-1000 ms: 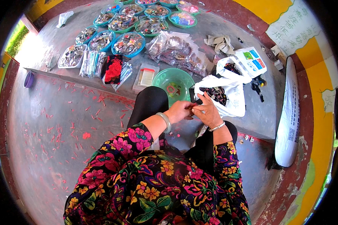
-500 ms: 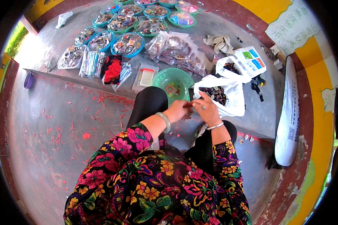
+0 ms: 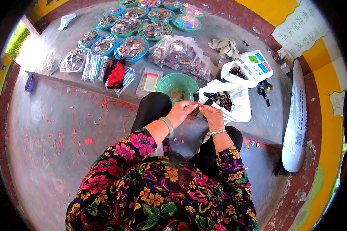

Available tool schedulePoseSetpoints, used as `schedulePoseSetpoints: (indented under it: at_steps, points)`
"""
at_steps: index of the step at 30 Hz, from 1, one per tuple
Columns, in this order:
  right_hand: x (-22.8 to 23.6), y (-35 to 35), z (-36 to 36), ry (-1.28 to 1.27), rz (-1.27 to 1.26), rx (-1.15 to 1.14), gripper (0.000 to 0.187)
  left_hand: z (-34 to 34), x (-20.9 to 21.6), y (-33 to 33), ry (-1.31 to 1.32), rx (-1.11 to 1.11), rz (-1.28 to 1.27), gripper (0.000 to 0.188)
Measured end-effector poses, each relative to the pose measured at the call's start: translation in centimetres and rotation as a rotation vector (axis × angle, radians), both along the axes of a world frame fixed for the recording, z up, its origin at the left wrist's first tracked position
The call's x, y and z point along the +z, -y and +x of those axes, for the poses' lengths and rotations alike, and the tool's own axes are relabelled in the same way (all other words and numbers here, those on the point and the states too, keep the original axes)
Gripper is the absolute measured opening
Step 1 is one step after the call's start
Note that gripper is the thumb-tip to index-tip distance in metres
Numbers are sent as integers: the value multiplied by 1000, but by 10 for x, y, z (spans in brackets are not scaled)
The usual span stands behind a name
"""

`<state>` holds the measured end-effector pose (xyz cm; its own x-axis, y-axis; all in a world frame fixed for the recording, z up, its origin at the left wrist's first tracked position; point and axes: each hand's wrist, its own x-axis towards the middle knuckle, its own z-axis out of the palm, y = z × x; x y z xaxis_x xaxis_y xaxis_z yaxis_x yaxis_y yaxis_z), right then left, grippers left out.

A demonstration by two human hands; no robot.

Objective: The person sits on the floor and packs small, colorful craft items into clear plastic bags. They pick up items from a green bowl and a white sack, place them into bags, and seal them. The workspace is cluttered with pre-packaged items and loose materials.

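My left hand [image 3: 179, 113] and my right hand [image 3: 213, 118] meet over my knees, fingertips almost touching. Between them is a small, thin red strip [image 3: 193, 103], pinched from both sides; its exact kind is too small to make out. A little black piece [image 3: 208, 102] shows by the right fingers. Just beyond the hands stands a green plastic basin [image 3: 166, 81] with some red and yellowish bits at its bottom. To its right, a white plastic bag [image 3: 241, 101] lies open, full of dark, beaded-looking small items [image 3: 219, 99].
Clear bags of bracelets [image 3: 183, 54] lie on the raised ledge behind the basin. Several blue and green baskets of packaged trinkets [image 3: 132, 48] fill the back. Flat clear packets [image 3: 149, 81] sit left of the basin. Red scraps [image 3: 88, 141] litter the floor. A long white wrapped roll [image 3: 293, 123] leans right.
My hands have moved slightly apart, the right fingers coming down into a pinch. The red strip now shows stretched between the fingertips.
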<state>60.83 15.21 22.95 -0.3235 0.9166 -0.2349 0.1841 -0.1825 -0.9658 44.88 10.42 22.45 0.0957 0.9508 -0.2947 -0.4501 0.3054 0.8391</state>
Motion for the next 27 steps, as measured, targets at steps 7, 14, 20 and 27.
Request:
schedulePoseSetpoints:
  at_steps: [7,14,20,27]
  points:
    - [6,1,-3,177,320,-47,13,1,-6,0,45,35,44,17]
    - [7,2,-7,86,273,-35,12,-3,-2,-1,74,44,24,12]
    - [2,-1,-3,-13,193,-70,11,-3,-5,0,178,45,36,12]
    - [5,-2,-2,-72,129,-62,10,-4,3,0,209,27,-14,16]
